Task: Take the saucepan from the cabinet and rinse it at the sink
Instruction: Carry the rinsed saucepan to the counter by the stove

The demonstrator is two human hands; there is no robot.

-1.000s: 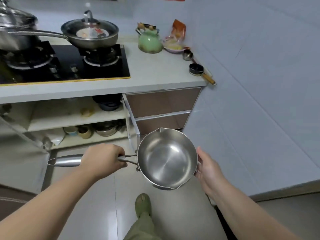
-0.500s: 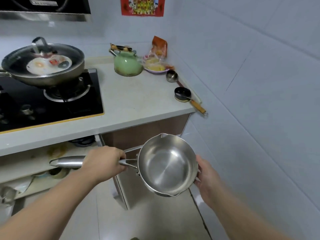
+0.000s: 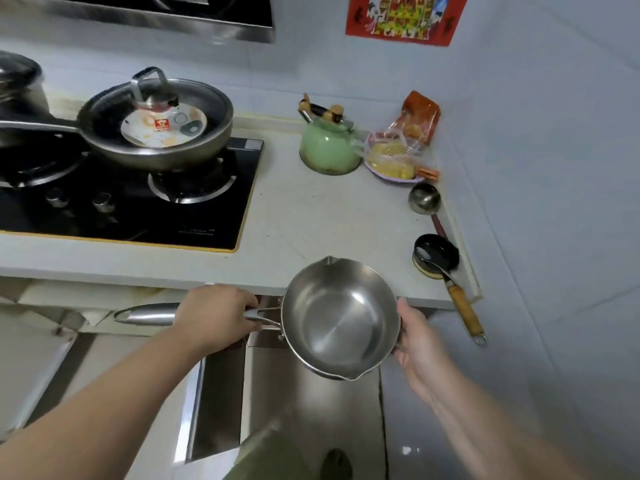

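A person stands at a kitchen counter, holding a small, shiny stainless-steel saucepan with a pouring lip (image 3: 341, 317) out in front of them, level and mouth-up, empty inside. It hangs in the air just in front of the pale grey countertop (image 3: 311, 216), near its front edge and above the floor, not resting on anything.

The left hand (image 3: 216, 315) is closed around the pan's long tubular steel handle (image 3: 145, 313), close to where the handle joins the bowl. The handle runs straight out to the person's left, so the pan's long axis lies side to side across the body. The right hand (image 3: 414, 341) cups the opposite wall of the bowl, fingers wrapped under the rim. The two hands sit apart, one on each end, with the bowl between them; the left hand seems to carry the load and the right steadies it.

On the counter beyond: a black glass gas hob (image 3: 138, 209) with a dark frying pan under a glass lid (image 3: 159, 126), a mint-green kettle (image 3: 329, 147), and two ladles near the wall.

No sink shows anywhere here, so the pan appears out of the cabinet with the rinse not yet begun, and the person will likely need to turn away to find water
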